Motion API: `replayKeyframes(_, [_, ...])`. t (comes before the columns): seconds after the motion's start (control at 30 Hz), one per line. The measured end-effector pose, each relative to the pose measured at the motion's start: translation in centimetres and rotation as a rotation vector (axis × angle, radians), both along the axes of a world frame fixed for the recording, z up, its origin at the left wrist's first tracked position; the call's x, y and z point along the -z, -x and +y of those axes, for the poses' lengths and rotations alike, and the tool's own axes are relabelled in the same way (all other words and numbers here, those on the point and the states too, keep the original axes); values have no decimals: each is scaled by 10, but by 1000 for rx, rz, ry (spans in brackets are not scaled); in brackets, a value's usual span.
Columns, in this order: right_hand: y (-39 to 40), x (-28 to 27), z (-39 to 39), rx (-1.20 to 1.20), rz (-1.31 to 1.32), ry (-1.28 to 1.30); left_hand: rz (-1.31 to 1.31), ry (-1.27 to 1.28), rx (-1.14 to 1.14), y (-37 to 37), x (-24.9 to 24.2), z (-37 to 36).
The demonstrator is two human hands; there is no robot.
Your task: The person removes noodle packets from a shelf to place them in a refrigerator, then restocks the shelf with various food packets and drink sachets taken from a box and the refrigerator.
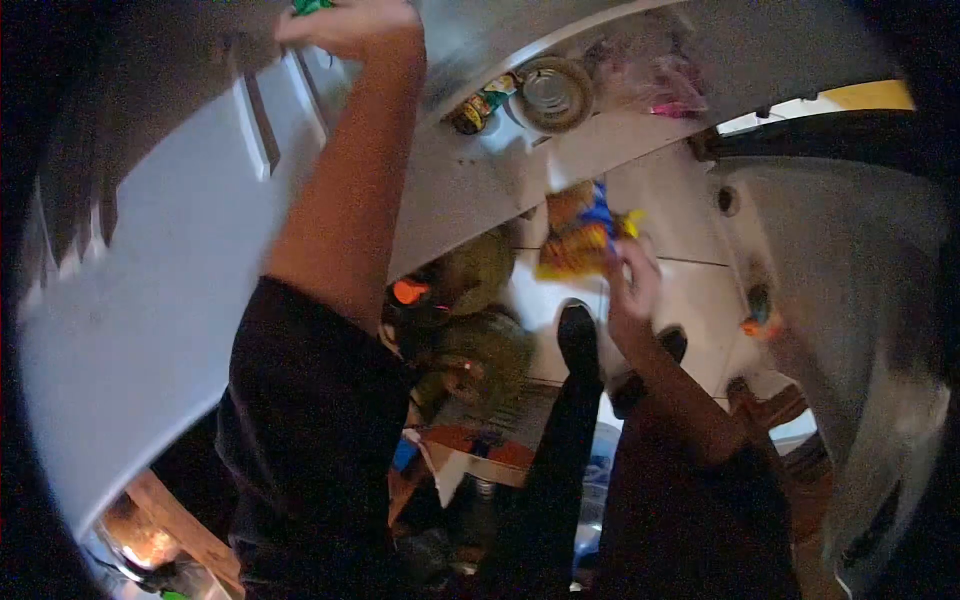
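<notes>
My left hand (345, 22) is raised to the top edge of the view, closed around a small green thing (310, 6) that is mostly cut off. It is against a white panelled door (190, 230). My right hand (632, 278) is lower, in the middle, gripping a crinkled orange and yellow snack bag (578, 235) with a blue patch. The bag hangs just below a white shelf (480, 180). Both my arms wear dark short sleeves.
On the shelf stand a round metal tin (552, 93), a small dark jar (470, 112) and a clear bag with pink contents (655, 80). Olive-green fabric bundles (478, 330) and cluttered boxes (480, 440) lie below. A grey curved surface (850, 300) fills the right.
</notes>
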State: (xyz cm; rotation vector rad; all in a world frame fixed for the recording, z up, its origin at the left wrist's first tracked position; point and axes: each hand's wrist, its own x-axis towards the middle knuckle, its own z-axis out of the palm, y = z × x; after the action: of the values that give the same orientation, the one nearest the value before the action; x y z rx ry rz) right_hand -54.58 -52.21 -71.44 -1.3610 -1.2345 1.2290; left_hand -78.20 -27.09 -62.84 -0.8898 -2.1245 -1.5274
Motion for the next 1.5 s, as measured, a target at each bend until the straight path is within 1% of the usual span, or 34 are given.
replayKeyframes(0.07, [-56,-4,-29,-48,40,-59,17,-215,279,13,18,-18])
replayKeyframes(0.1, [-85,-17,-39,-124,4,-16,-293,-188,364,-22,-1,-49])
replayKeyframes(0.13, [-114,-38,-43,-204,-32,29,-302,-193,352,-31,-3,-65])
replayKeyframes(0.2, [-146,-73,-45,-223,-175,54,-678,-345,440,-45,7,-94])
replayKeyframes(0.23, [-163,-69,-50,-254,-160,88,-691,-356,436,-52,5,-111])
replayKeyframes(0.27, [-172,-91,-50,-262,-193,85,-871,-253,402,-72,-13,-138])
replayKeyframes(0.3, [-167,-101,-42,-377,-361,125,-1031,-148,381,-80,-23,-155])
replayKeyframes(0.33, [-160,-108,-34,-489,-526,171,-1203,-66,464,-76,-17,-172])
replayKeyframes(0.37, [-157,-106,-34,-453,-558,-105,-1359,22,553,-74,-18,-189])
replayKeyframes(0.4, [-155,-112,-30,-443,-561,-113,-1357,19,566,-85,-37,-200])
replayKeyframes(0.47, [-150,-126,-24,-508,-560,-111,-1797,94,661,-108,-75,-227])
replayKeyframes(0.53, [-147,-146,-28,-501,-597,-78,-1887,88,507,-113,-81,-254])
replayKeyframes(0.6, [-146,-180,-27,-557,-591,-147,-2031,159,632,-98,-60,-294])
replayKeyframes(0.63, [-145,-207,-27,-539,-701,-295,-2416,-18,510,-102,-80,-304])
replayKeyframes(0.67, [-148,-238,-26,-512,-721,-328,-2787,-208,353,-107,-104,-312])
replayKeyframes(0.73, [-155,-312,-26,-627,-749,-354,-2819,-195,565,-123,-162,-325])
replayKeyframes(0.77, [-159,-354,-27,-564,-678,-446,-2793,-173,633,-126,-190,-333])
replayKeyframes(0.8, [-164,-401,-28,-484,-527,-525,-2766,-154,703,-129,-214,-338])
replayKeyframes(0.87, [-180,-485,-32,-403,-572,-665,-2817,-146,764,-124,-268,-338])
replayKeyframes(0.93, [-214,-547,-37,-286,-572,-638,-2751,77,755,-133,-338,-335])
replayKeyframes(0.97, [-235,-570,-40,-180,-624,-649,-2736,102,844,-134,-360,-334])
replayKeyframes(1.0, [-254,-593,-40,-105,-531,-705,-2603,169,1022,-133,-375,-333])
replayKeyframes(1.03, [-263,-609,-50,114,-304,-463,-2602,167,1040,-133,-388,-333])
replayKeyframes(1.07, [-296,-622,-45,86,-214,-216,-2600,162,1050,-136,-398,-329])
replayKeyframes(1.1, [-332,-603,-34,149,-57,-261,-2542,127,1097,-138,-415,-326])
replayKeyframes(1.13, [-349,-607,-34,227,89,-288,-2484,95,1137,-141,-429,-323])
replayKeyframes(1.17, [-365,-606,-33,210,297,-131,-2484,-8,1170,-142,-436,-323])
replayKeyframes(1.2, [-387,-601,-29,190,501,24,-2585,-97,1225,-141,-433,-322])
replayKeyframes(1.23, [-426,-567,-18,137,630,26,-2533,-111,1267,-142,-443,-322])
replayKeyframes(1.27, [-432,-561,-18,143,732,-27,-2476,-118,1310,-143,-453,-322])
replayKeyframes(1.33, [-439,-543,-18,79,771,-91,-2462,-109,1404,-135,-444,-313])
replayKeyframes(1.4, [-411,-558,-33,179,539,-67,-2627,-120,1438,-137,-457,-306])
replayKeyframes(1.43, [-392,-572,-44,253,402,-71,-2632,-145,1576,-137,-452,-301])
replayKeyframes(1.5, [-363,-585,-62,232,559,-12,-2563,-126,1543,-144,-469,-298])
